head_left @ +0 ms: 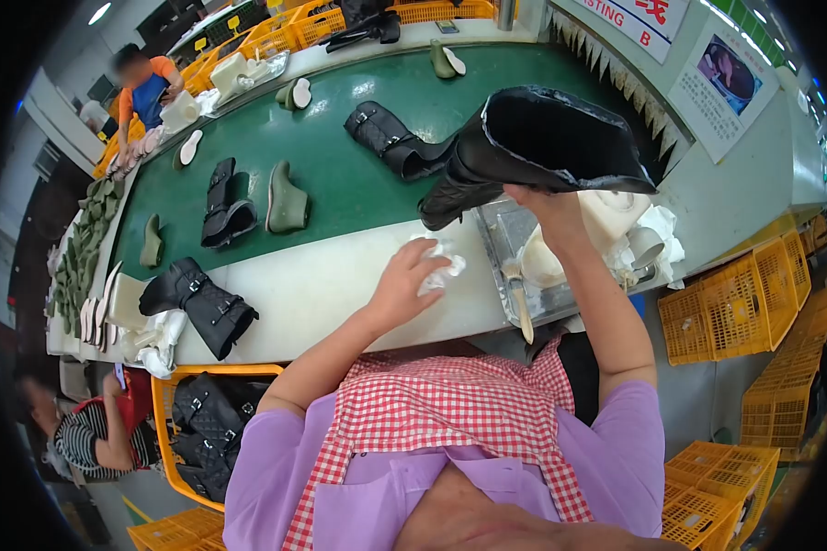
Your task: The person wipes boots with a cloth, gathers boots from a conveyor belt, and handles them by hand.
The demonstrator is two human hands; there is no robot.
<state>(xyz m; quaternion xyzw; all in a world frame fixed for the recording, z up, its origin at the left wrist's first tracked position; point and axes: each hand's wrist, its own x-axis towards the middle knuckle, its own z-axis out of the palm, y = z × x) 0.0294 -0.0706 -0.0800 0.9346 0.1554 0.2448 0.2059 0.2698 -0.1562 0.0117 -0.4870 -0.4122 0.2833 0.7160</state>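
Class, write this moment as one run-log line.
left hand: touching crumpled white cloth | right hand: holding tall black quilted boot | between forearms: pale wooden-handled brush

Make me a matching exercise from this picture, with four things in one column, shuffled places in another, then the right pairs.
Things
1. Tall black boot, its wide opening facing the camera
2. Crumpled white cloth-like wad
3. Pale wooden-handled brush
4. Upright olive-green boot nearest the left hand

Places
A. Over the edge of the grey metal tray
B. On the green work surface
C. In the right hand
D. At the left hand's fingers

Pairs: 1-C, 2-D, 3-A, 4-B
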